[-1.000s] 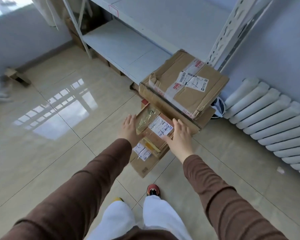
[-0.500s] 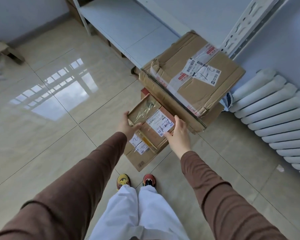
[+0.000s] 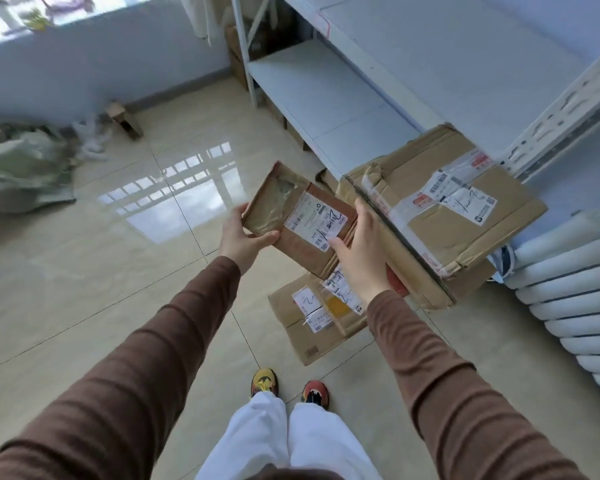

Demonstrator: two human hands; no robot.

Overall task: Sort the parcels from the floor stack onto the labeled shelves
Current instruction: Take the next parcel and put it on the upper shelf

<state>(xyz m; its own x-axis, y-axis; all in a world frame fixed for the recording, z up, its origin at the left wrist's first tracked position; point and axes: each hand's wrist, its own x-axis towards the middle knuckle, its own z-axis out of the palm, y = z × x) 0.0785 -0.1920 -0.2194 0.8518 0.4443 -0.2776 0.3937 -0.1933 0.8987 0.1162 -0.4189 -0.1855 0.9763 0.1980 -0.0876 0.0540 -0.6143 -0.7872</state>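
Cardboard fills our grip: we hold a small flat brown cardboard parcel (image 3: 300, 223) with a white printed label in both hands, lifted clear of the floor stack. Our left hand (image 3: 239, 239) clamps its near left corner, thumb lying across the taped top face. Our right hand (image 3: 359, 252) grips the near right edge, thumb pressed on the label, fingers hidden underneath. Both arms wear long brown knitted sleeves (image 3: 153, 358).

At two o'clock from the held parcel sits a large battered brown cardboard box (image 3: 440, 216) sealed with clear tape and bearing a white shipping label; it tops the stack and our right hand is just beside its near left edge. At six o'clock, below our hands, a flat brown cardboard box with small white labels (image 3: 305, 327) lies on the glossy beige tiled floor (image 3: 84, 289), another labelled parcel resting on it.

At twelve o'clock stands a white metal shelving unit (image 3: 326, 91), its lower shelves bare where we see them. A white ribbed radiator (image 3: 568, 299) runs along the wall at three o'clock. At nine o'clock, well apart, a crumpled pale green sack (image 3: 21, 168) slumps against the wall. Our white trousers (image 3: 284, 441) and red and yellow shoes (image 3: 264, 381) show at six o'clock.
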